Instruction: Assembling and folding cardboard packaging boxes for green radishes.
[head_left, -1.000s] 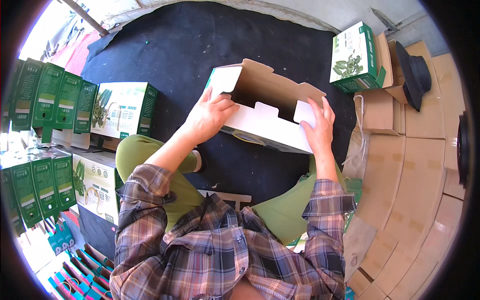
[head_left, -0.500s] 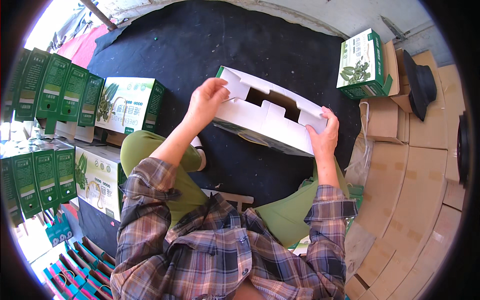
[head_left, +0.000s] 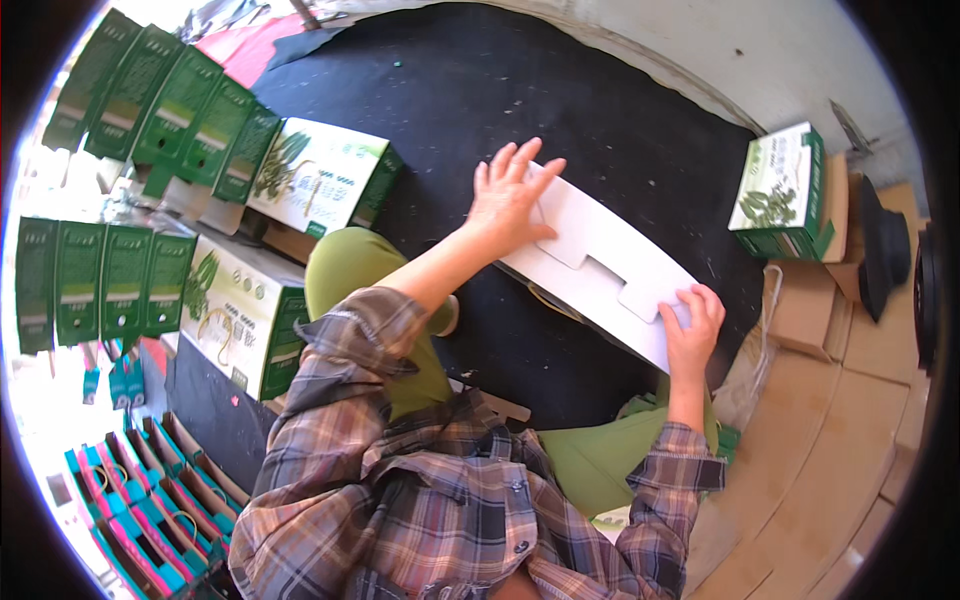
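A white-sided cardboard box [head_left: 565, 285] lies slantwise across my lap, white face up. Its flaps are folded over, and a notched tab sits near the middle. My left hand [head_left: 508, 205] rests on the box's far left end, with the fingers spread and the thumb on the flap. At the near right end my right hand [head_left: 692, 328] grips the edge of the box, thumb on the white flap and fingers curled round the far side. The printed side of the box is mostly hidden beneath.
Green and white printed boxes [head_left: 320, 180] stand at the left beside rows of green cartons [head_left: 180, 110]. Pink and teal cartons [head_left: 150, 500] fill the lower left. At the right are another printed box [head_left: 775, 190], a black hat [head_left: 882, 245] and brown cardboard [head_left: 780, 430]. Black sheeting [head_left: 570, 90] covers the floor.
The box's opening, showing a dark gap before, is now covered by the folded flaps. My left hand has moved from pinching the corner to lying spread on the flap. The view has shifted.
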